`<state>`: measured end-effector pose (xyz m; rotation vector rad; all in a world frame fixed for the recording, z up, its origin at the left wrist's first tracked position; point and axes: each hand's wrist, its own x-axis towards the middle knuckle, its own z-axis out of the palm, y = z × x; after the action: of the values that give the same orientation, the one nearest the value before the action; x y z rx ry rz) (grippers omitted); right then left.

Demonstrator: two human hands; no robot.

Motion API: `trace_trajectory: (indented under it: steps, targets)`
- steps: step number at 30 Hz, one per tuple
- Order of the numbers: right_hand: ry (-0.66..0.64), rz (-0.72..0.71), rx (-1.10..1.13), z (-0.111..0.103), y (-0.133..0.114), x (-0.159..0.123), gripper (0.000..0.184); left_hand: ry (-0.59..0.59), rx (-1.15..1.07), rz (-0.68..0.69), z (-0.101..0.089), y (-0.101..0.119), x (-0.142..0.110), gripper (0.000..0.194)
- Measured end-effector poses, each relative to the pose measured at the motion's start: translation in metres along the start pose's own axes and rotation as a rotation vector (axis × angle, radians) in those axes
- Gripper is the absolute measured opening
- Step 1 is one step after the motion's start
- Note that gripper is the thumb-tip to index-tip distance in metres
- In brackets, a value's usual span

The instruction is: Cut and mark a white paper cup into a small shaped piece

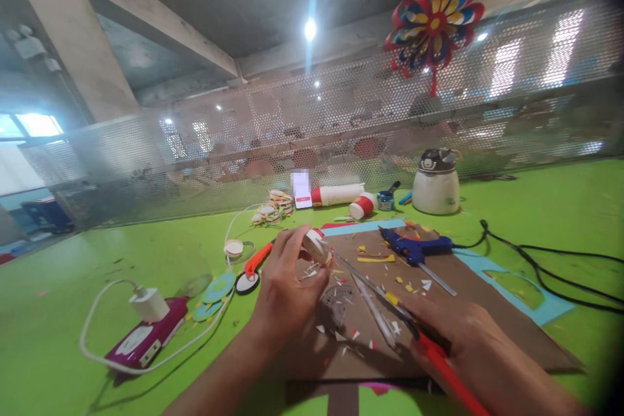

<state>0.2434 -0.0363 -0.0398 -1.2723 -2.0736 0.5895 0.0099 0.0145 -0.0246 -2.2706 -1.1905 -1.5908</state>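
Note:
My left hand (292,276) is closed around a short white paper cup piece (316,246) with a red edge, pinched between thumb and fingers above the brown board. In my right hand (468,338) are scissors with a red handle (446,370); their long blade (368,283) points up and left toward the cup piece, apparently just short of it. Under the blade lie a clear pen-like stick (373,312) and a see-through protractor (336,305). Small white, red and yellow paper scraps are scattered around. My right fingertips are partly hidden.
A blue glue gun (414,246) lies on the brown board (507,331), its black cord running right. Left are a purple power strip (146,338) with a white charger and an orange-handled round tool (256,263). Behind stand a phone (302,198), paper cups (363,206) and a white bottle (436,188).

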Motion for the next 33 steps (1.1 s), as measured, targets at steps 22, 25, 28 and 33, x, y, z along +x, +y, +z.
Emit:
trace_trajectory:
  steps: [22, 25, 28, 33]
  targets:
    - [0.356, -0.063, 0.023, -0.011, 0.013, 0.008, 0.032, -0.414, -0.602, -0.338, -0.005, 0.015, 0.003, 0.058]
    - [0.376, -0.039, 0.193, -0.016, 0.001, 0.005, 0.035, -0.615, -0.896, -0.481, -0.006, 0.026, 0.002, 0.064]
    - [0.125, -0.107, 0.322, -0.024, -0.012, 0.0, 0.024, -0.689, -1.053, -0.468, -0.011, 0.019, 0.005, 0.048]
    - [-0.125, -0.02, 0.554, -0.024, -0.003, -0.008, 0.045, -0.457, -1.116, -0.454, -0.023, -0.008, 0.013, 0.048]
